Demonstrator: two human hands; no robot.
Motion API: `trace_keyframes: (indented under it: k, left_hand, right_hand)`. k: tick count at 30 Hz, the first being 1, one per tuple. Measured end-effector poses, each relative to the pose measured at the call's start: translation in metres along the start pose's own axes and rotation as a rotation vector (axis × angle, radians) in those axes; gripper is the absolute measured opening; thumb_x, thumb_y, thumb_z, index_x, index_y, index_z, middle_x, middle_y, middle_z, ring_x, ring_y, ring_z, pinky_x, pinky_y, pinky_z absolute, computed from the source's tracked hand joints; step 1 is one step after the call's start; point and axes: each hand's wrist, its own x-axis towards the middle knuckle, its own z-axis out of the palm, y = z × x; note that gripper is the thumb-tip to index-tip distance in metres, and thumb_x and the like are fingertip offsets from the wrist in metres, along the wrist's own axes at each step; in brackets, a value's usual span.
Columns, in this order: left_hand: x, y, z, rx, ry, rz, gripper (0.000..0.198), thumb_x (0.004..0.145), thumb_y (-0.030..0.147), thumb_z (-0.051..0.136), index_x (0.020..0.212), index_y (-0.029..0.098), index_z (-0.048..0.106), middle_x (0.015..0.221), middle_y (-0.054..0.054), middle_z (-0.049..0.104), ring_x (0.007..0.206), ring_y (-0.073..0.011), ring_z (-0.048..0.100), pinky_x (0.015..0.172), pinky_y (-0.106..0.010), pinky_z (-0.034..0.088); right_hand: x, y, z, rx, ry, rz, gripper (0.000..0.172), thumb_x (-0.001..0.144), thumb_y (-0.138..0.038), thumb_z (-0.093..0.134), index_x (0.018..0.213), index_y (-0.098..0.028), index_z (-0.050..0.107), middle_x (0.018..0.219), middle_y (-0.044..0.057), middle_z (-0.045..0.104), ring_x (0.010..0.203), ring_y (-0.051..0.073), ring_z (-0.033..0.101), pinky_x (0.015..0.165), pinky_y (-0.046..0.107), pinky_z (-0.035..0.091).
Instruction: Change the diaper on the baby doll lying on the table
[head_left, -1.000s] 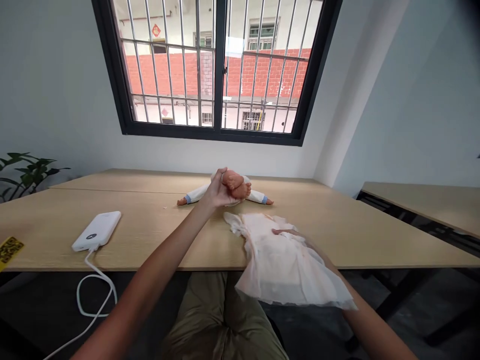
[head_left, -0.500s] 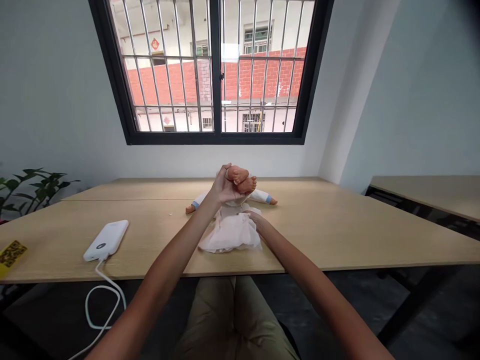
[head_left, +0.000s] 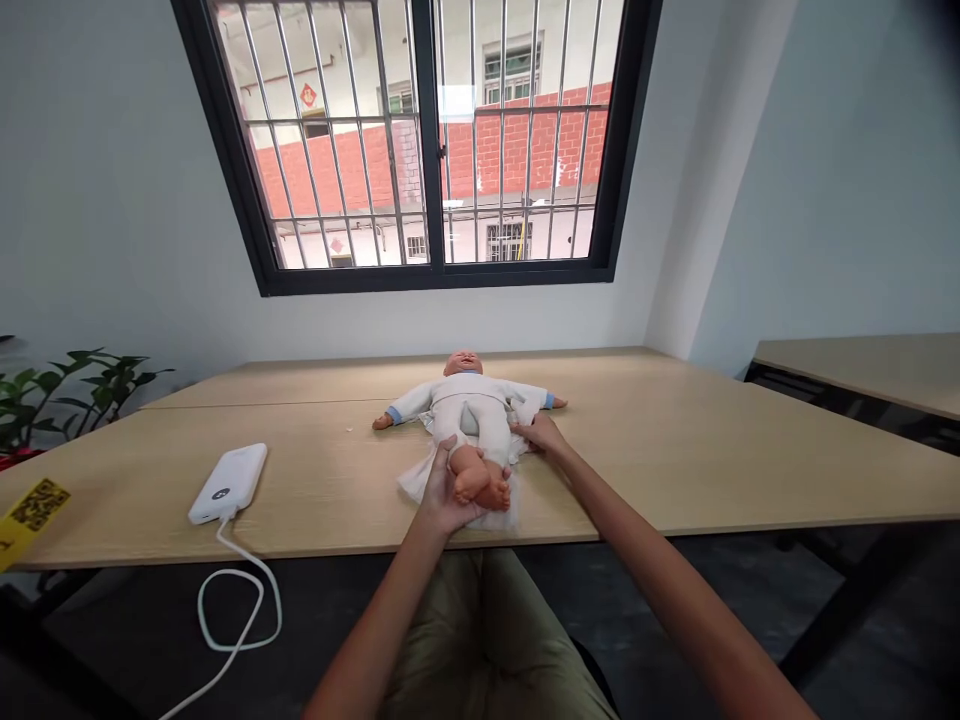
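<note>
A baby doll (head_left: 491, 420) in a white suit with blue cuffs lies on its back on the table, head toward the window and arms spread. My left hand (head_left: 441, 500) is wrapped around its bare lower legs near the table's front edge. Beneath the doll spreads a thin, crumpled white piece that looks like a diaper (head_left: 412, 483), its edges showing at both sides and below the feet. Beside the doll's hip on the right, my right hand (head_left: 543, 434) has its fingers closed at the white material there.
A white power bank (head_left: 231, 482) with a white cable (head_left: 262, 590) hanging over the front edge lies on the left of the wooden table (head_left: 675, 440). A yellow tag with a printed code (head_left: 37, 510) is at the far left, and a plant (head_left: 82, 390) stands behind it.
The doll's legs, raised before, have come down toward me with my left hand, so its body and head now show. My right hand has moved slightly right, beside the hip.
</note>
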Motion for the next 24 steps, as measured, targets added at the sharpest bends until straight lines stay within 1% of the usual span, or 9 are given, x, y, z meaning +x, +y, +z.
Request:
trace_keyframes:
  k: [2, 5, 8, 10, 12, 15, 17, 20, 24]
  left_hand:
    - [0.0, 0.01, 0.013, 0.013, -0.003, 0.035, 0.054, 0.09, 0.062, 0.038, 0.075, 0.016, 0.061, 0.078, -0.014, 0.066, 0.087, -0.0289, 0.066, 0.077, -0.042, 0.053]
    - [0.002, 0.035, 0.044, 0.046, -0.014, 0.093, 0.052, 0.09, 0.062, 0.039, 0.074, 0.017, 0.059, 0.079, -0.012, 0.066, 0.087, -0.0251, 0.065, 0.076, -0.036, 0.053]
    - [0.012, 0.063, 0.074, 0.141, -0.08, 0.099, 0.045, 0.089, 0.058, 0.041, 0.073, 0.018, 0.055, 0.078, -0.01, 0.064, 0.083, -0.0236, 0.064, 0.081, -0.038, 0.053]
    - [0.022, 0.078, 0.09, 0.189, -0.138, 0.102, 0.042, 0.088, 0.055, 0.041, 0.081, 0.017, 0.057, 0.078, -0.009, 0.063, 0.08, -0.0228, 0.064, 0.08, -0.038, 0.052]
    - [0.03, 0.088, 0.103, 0.223, -0.169, 0.093, 0.047, 0.087, 0.057, 0.04, 0.09, 0.014, 0.058, 0.082, -0.011, 0.063, 0.08, -0.0234, 0.064, 0.077, -0.037, 0.052]
    - [0.036, 0.097, 0.117, 0.249, -0.172, 0.08, 0.057, 0.087, 0.061, 0.037, 0.097, 0.01, 0.059, 0.085, -0.013, 0.064, 0.08, -0.0251, 0.064, 0.072, -0.036, 0.052]
    - [0.035, 0.099, 0.123, 0.253, -0.167, 0.089, 0.058, 0.088, 0.061, 0.035, 0.098, 0.009, 0.059, 0.084, -0.013, 0.064, 0.079, -0.0253, 0.065, 0.07, -0.036, 0.052]
    - [0.032, 0.098, 0.124, 0.246, -0.162, 0.095, 0.057, 0.088, 0.06, 0.035, 0.097, 0.009, 0.059, 0.084, -0.013, 0.064, 0.079, -0.0251, 0.066, 0.07, -0.036, 0.053]
    - [0.028, 0.094, 0.115, 0.218, -0.191, 0.078, 0.055, 0.088, 0.06, 0.037, 0.092, 0.01, 0.059, 0.081, -0.013, 0.064, 0.078, -0.0238, 0.066, 0.072, -0.034, 0.054]
  right_hand:
    - [0.003, 0.002, -0.007, -0.142, 0.055, 0.066, 0.027, 0.082, -0.035, 0.071, 0.091, -0.01, 0.069, 0.089, 0.016, 0.069, 0.088, 0.031, 0.066, 0.077, 0.042, 0.052]
    - [-0.002, -0.004, -0.014, -0.32, 0.203, 0.092, 0.04, 0.087, -0.037, 0.061, 0.111, -0.005, 0.066, 0.12, 0.029, 0.06, 0.119, 0.043, 0.052, 0.094, 0.054, 0.042]
    - [-0.016, -0.016, -0.007, -0.42, 0.259, -0.032, 0.041, 0.093, -0.035, 0.05, 0.12, -0.007, 0.063, 0.131, 0.026, 0.055, 0.13, 0.038, 0.043, 0.106, 0.051, 0.034]
    - [-0.027, -0.024, 0.007, -0.47, 0.172, -0.227, 0.039, 0.094, -0.036, 0.048, 0.118, -0.012, 0.066, 0.131, 0.02, 0.058, 0.127, 0.031, 0.049, 0.109, 0.044, 0.033]
    - [-0.036, -0.029, 0.023, -0.515, -0.019, -0.379, 0.044, 0.096, -0.042, 0.044, 0.124, -0.016, 0.065, 0.14, 0.017, 0.053, 0.131, 0.029, 0.047, 0.111, 0.043, 0.033]
    - [-0.038, -0.032, 0.041, -0.573, -0.35, -0.356, 0.058, 0.096, -0.057, 0.034, 0.145, -0.028, 0.047, 0.157, 0.013, 0.033, 0.144, 0.034, 0.03, 0.112, 0.059, 0.026]
    - [-0.033, -0.032, 0.046, -0.606, -0.478, -0.293, 0.065, 0.095, -0.065, 0.027, 0.153, -0.035, 0.03, 0.162, 0.009, 0.021, 0.149, 0.038, 0.016, 0.11, 0.071, 0.015]
    - [-0.021, -0.03, 0.044, -0.618, -0.543, -0.273, 0.07, 0.092, -0.07, 0.025, 0.154, -0.039, 0.022, 0.163, 0.003, 0.015, 0.149, 0.04, 0.007, 0.107, 0.076, 0.002]
    - [-0.009, -0.025, 0.041, -0.588, -0.513, -0.329, 0.069, 0.093, -0.068, 0.027, 0.153, -0.035, 0.029, 0.162, 0.003, 0.021, 0.149, 0.04, 0.009, 0.11, 0.072, 0.004]
